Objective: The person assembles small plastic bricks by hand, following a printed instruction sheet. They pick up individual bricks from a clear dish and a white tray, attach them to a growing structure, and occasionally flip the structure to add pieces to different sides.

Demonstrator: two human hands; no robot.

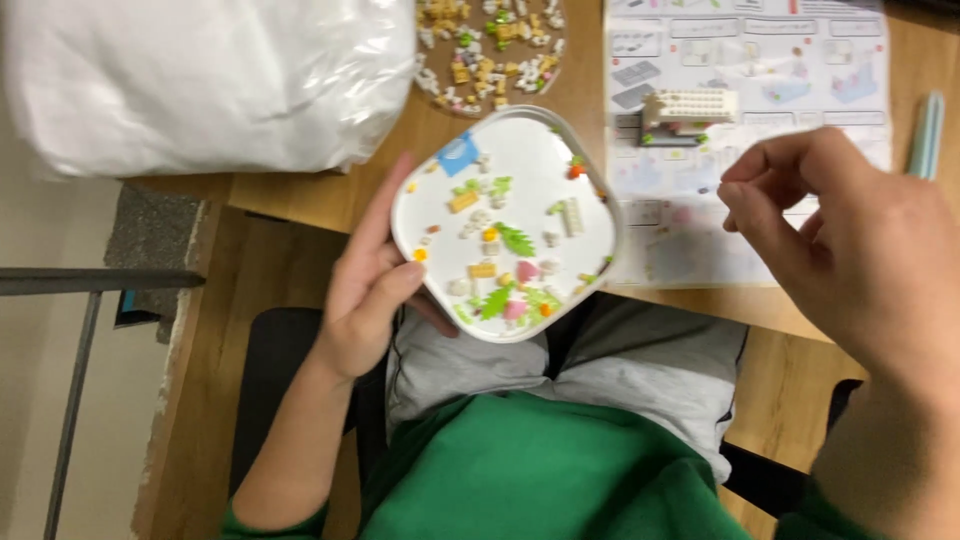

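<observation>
Wooden worktop: seen across the upper frame, light brown, evenly lit. Wood-plank floor: shown below it at lower left. Grey metal frame: placed at far left. Dark chair seat: partly seen at lower centre.

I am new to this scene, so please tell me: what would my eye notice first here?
First, the white tray of small colourful bricks at centre, held at its edge by the left hand. Next, the right hand, raised with pinched fingers over the instruction sheet, where a small cream brick model stands.
</observation>
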